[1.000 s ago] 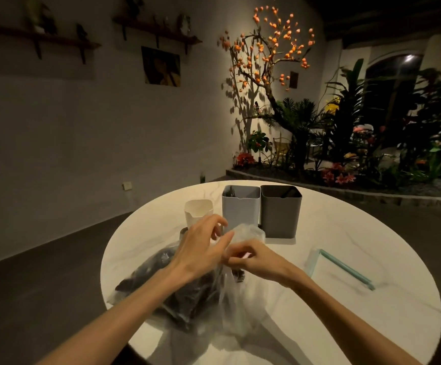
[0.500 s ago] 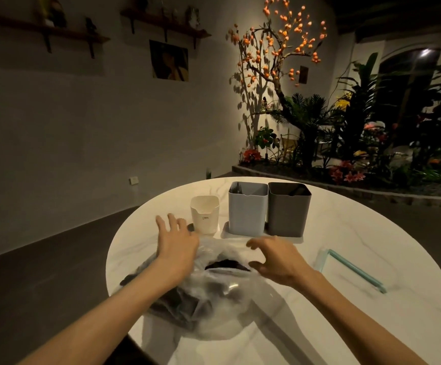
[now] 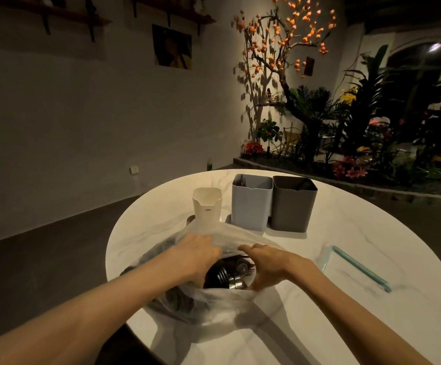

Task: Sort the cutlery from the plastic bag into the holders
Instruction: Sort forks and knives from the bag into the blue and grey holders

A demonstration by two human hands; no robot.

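Cutlery [image 3: 227, 275], dark-handled pieces with some bright metal ends, lies heaped inside the clear, crinkled plastic bag [image 3: 214, 304] on the near part of the round white marble table [image 3: 345, 259]. The bag mouth gapes toward the viewer's right and upward, and the heap shows directly between the two hands. The left hand [image 3: 195, 252] reaches into the mouth with its fingers under the upper film; whether they grip the film or a piece cannot be told. The right hand [image 3: 266, 264] rests on the right rim of the mouth, fingers curved over the film and spreading it. The hands lie close together, not touching. Visible handles appear to run roughly from near-left to far-right, ends toward the right hand, though individual pieces are too dark to separate. The left hand is judged the nearer for picking. Beyond the bag stand three holders: a small cream cup [image 3: 207, 208], a pale blue-grey bin [image 3: 251, 202] and a dark grey bin [image 3: 291, 204], the latter two touching.
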